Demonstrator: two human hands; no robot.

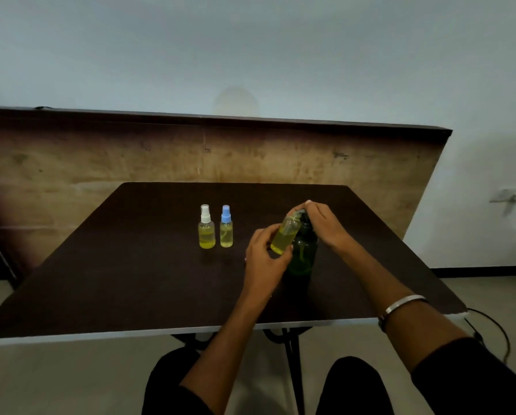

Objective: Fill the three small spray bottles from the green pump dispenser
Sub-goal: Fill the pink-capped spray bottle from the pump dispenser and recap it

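A dark table (149, 265) fills the middle of the frame. Behind it a worn wooden board (131, 157) leans against a pale wall (250, 49); light floor (71, 378) shows below.

Left hand (265, 259) tilting uncapped bottle (284, 238) at green dispenser (303, 253), right hand (322, 223) on pump, two capped bottles (206, 227) beside

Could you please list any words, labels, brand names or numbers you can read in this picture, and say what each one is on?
None can be read.
White-capped spray bottle: no label visible.
Blue-capped spray bottle: no label visible.
Spray bottle held by the left hand: no print visible.
Green pump dispenser: dark, no text legible.
Wooden board behind the table: small dark marks, too blurred to read.
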